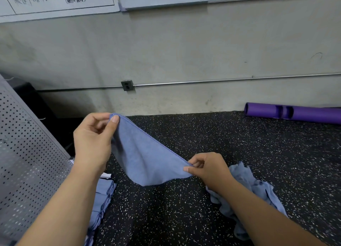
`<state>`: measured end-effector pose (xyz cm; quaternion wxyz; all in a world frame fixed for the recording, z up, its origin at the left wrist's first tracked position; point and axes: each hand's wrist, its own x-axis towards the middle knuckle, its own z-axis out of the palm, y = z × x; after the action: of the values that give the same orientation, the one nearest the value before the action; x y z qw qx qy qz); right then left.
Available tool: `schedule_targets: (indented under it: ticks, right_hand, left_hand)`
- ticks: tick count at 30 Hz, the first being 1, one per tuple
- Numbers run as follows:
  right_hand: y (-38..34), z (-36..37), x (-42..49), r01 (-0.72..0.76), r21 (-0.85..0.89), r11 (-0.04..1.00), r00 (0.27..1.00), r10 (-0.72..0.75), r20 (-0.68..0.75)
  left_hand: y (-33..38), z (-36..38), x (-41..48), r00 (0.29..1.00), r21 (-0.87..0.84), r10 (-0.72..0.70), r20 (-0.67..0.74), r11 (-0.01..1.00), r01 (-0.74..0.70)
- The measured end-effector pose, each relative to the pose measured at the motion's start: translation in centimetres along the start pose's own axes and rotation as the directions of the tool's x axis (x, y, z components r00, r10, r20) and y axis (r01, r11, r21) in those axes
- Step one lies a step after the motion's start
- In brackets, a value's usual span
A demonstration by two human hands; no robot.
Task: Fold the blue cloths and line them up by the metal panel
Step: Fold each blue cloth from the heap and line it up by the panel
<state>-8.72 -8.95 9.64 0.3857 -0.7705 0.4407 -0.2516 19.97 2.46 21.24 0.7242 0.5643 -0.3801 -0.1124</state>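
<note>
While both hands [92, 140] pinch corners, blue cloth [145, 159] hangs.

Black rubber floor flecked with white [184, 218]. On it, at my left, a row of folded blue cloths [103, 196] just beside the perforated grey metal panel [27, 153]; at my right, a crumpled heap of unfolded blue cloths [258, 188]; by the far wall, a purple foam tube [313, 114].

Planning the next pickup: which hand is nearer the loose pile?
Right. The right hand, pinching the cloth, sits just left of the pile; the left hand pinches the opposite corner, far left, by the panel.
</note>
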Motion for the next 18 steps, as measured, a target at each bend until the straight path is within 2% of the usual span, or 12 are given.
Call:
schedule_targets:
  ticks: [6, 11, 18]
  right_hand:
    - [-0.3, -0.5, -0.4, 0.025, 0.137, 0.99, 1.0, -0.023, -0.017]
    - [-0.5, -1.6, -0.6, 0.055, -0.035, 0.998, 0.998, -0.055, 0.01]
    - [0.0, -1.6, -0.6, -0.014, 0.189, 0.982, 0.998, 0.026, -0.062]
  left_hand:
    - [-0.7, -0.9, 0.2, 0.999, 0.03, -0.033, -0.036, 0.999, 0.034]
    - [-0.8, -1.4, 0.5, 0.996, 0.022, -0.055, -0.075, 0.998, 0.057]
    - [-0.9, -1.4, 0.5, 0.996, 0.037, -0.05, -0.068, 0.998, 0.053]
